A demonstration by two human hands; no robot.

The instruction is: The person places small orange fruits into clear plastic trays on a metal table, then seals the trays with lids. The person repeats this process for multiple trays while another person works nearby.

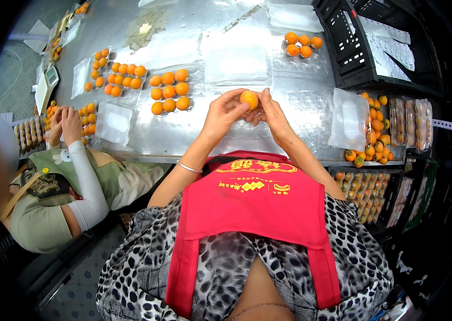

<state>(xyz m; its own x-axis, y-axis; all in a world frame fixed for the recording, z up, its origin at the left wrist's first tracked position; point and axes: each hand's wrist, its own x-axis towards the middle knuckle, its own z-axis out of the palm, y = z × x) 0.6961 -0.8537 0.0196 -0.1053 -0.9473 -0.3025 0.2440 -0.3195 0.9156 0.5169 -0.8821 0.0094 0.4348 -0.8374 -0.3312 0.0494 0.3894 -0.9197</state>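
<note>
Above the metal table (250,142), just beyond my apron, both my hands meet around a small round orange fruit (249,100). My left hand (226,111) grips it between thumb and fingers. My right hand (273,113) is close against its right side, fingers curled beneath; whether they grip it is hidden. Left of my hands, a clear plastic tray (191,84) holds rows of the same fruit. Behind my hands lie clear plastic sheets or trays (236,66). A partly filled clear tray (310,66) with several fruits lies at the back right.
A pile of loose fruit (376,128) and a white plastic sheet stack (349,120) lie at the right. Beyond stands a black crate (344,44) holding papers (390,44). A co-worker's hands (65,122) work at the left, near a scale (47,86) and more filled trays (123,76).
</note>
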